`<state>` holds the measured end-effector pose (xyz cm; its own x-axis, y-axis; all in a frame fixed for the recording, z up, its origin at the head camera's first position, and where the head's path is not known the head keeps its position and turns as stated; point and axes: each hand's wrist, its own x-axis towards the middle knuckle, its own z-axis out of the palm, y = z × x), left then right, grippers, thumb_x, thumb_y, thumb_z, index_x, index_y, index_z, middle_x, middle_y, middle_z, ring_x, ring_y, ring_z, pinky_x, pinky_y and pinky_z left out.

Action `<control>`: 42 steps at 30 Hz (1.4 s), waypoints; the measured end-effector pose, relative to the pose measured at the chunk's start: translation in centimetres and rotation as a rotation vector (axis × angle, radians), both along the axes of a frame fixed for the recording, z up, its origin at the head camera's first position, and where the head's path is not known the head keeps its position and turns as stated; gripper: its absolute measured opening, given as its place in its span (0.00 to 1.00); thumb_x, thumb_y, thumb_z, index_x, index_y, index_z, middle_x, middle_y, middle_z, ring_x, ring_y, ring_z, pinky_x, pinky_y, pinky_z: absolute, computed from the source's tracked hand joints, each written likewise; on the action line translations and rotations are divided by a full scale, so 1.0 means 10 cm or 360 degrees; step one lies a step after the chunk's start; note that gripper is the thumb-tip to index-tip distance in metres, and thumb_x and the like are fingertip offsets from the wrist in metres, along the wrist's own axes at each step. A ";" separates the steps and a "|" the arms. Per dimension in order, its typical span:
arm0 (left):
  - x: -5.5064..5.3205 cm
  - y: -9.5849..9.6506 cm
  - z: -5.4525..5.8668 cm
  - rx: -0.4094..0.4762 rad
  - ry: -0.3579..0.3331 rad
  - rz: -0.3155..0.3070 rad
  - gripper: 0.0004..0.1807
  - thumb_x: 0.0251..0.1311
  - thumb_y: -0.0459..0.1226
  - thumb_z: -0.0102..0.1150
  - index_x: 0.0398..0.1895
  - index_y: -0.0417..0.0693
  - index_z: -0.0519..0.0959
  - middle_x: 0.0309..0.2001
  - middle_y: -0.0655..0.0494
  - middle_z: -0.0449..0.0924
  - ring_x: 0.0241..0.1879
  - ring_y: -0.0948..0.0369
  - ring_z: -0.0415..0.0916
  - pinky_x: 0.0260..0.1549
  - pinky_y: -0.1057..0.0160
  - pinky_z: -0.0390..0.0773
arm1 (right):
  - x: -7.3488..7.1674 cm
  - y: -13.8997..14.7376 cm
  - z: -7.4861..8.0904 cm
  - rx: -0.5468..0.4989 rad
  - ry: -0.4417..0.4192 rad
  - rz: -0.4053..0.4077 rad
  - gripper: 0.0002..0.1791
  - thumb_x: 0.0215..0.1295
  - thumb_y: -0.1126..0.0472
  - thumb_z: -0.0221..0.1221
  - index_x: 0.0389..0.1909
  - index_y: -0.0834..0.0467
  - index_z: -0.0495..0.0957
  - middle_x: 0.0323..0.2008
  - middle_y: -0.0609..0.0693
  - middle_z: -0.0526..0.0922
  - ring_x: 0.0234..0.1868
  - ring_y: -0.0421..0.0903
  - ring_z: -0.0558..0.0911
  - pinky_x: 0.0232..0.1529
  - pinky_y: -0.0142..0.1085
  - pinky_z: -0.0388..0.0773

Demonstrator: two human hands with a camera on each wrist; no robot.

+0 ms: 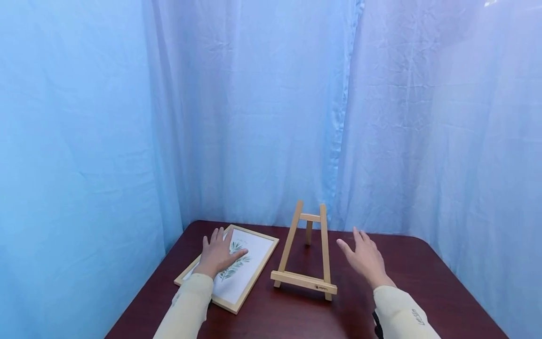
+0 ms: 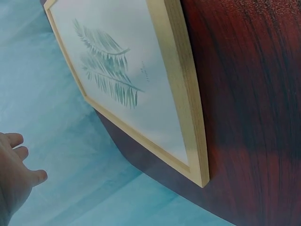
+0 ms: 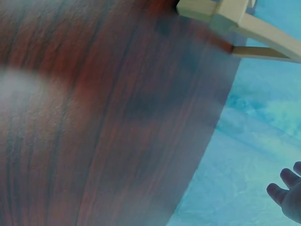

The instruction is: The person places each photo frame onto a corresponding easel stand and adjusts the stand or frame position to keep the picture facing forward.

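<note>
A light wooden picture frame (image 1: pixel 259 273) with a green leaf print lies flat on the left of the table. My left hand (image 1: pixel 219 256) is spread above it, overlapping the print in the head view, with nothing in its fingers. In the left wrist view the frame (image 2: pixel 186 89) shows apart from my hand (image 2: pixel 16 174). A small wooden easel (image 1: pixel 302 279) stands upright near the middle, its ledge facing me. To its right my right hand (image 1: pixel 365 256) hovers with fingers extended and holds nothing. The right wrist view shows the easel's foot (image 3: pixel 197 8) and my fingertips (image 3: pixel 277 193).
The dark red-brown table (image 1: pixel 402 273) has rounded far corners. Light blue curtains (image 1: pixel 262 117) hang behind it and along both sides, close to its edges. The easel's rear leg (image 1: pixel 309 233) reaches back toward the far edge.
</note>
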<state>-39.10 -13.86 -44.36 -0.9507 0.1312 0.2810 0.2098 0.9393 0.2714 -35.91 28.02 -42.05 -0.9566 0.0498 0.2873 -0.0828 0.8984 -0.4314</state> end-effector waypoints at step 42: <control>-0.11 -0.13 0.25 0.0452 0.0028 -0.0009 0.48 0.66 0.61 0.53 0.78 0.40 0.53 0.72 0.34 0.59 0.70 0.38 0.56 0.63 0.34 0.59 | -0.03 -0.72 0.31 -0.0417 0.0240 0.0123 0.41 0.74 0.40 0.50 0.76 0.61 0.56 0.71 0.65 0.60 0.69 0.65 0.63 0.64 0.63 0.61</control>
